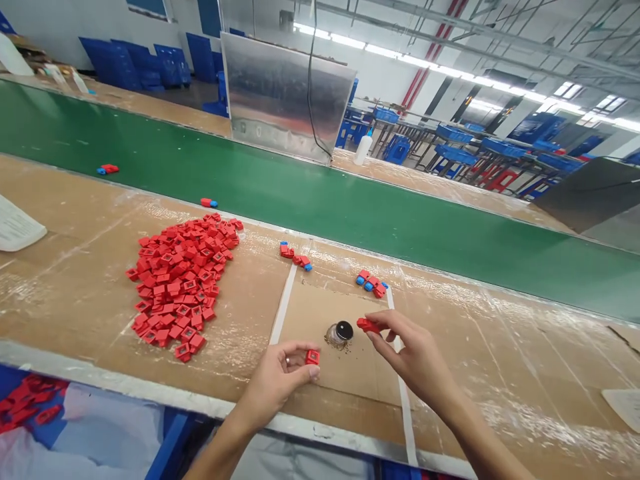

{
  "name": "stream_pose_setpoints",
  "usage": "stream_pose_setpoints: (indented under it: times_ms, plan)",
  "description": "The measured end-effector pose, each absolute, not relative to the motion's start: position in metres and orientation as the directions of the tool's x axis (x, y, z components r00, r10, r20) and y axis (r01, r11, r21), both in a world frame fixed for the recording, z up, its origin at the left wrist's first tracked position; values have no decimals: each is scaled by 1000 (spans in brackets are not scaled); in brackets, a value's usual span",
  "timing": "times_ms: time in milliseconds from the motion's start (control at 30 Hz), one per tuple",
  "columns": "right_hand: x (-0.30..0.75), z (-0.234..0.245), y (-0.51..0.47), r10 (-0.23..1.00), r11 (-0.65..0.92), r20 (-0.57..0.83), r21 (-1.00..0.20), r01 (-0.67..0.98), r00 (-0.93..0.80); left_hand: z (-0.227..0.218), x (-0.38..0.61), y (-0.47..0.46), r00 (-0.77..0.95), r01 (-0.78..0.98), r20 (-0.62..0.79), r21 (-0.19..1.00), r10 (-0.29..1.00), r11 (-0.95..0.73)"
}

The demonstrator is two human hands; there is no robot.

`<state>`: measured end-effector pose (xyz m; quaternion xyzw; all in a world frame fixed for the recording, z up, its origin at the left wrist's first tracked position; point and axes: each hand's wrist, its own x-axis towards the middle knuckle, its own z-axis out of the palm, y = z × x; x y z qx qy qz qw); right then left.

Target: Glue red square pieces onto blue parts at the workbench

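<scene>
My left hand [281,379] pinches a small red plastic square piece [313,357] low over the cardboard-covered bench [80,280]. My right hand [410,353] pinches another red plastic piece [369,325] just right of a small jar with a black cap [340,333]. A big pile of red plastic pieces [180,283] lies to the left of my hands. Small red-and-blue assembled parts sit in groups beyond the jar [295,255] [371,283].
A green conveyor belt [350,207] runs behind the bench, carrying red-and-blue parts [108,169] [209,203]. A metal panel [285,100] and a white bottle [363,149] stand beyond it. More red pieces lie in a bin [30,403] at the lower left. Paper [17,227] lies far left.
</scene>
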<state>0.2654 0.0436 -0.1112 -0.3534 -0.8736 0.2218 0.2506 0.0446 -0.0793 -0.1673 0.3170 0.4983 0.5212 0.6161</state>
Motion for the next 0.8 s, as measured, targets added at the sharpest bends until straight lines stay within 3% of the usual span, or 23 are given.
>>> stream_pose_setpoints:
  times_ms: [133,333,800]
  plan:
    - [264,-114,46,692,704,289,-472,531,-661,-169,52,-78,-87,-305,-185,940,979,151]
    - [261,-112,49,655,735,257,-434,520,-711,-172,55,-84,-72,-313,-166,940,984,135]
    - [258,-113,44,631,762,252,-380,524,-734,-177,53,-83,2,-429,-297,862,955,269]
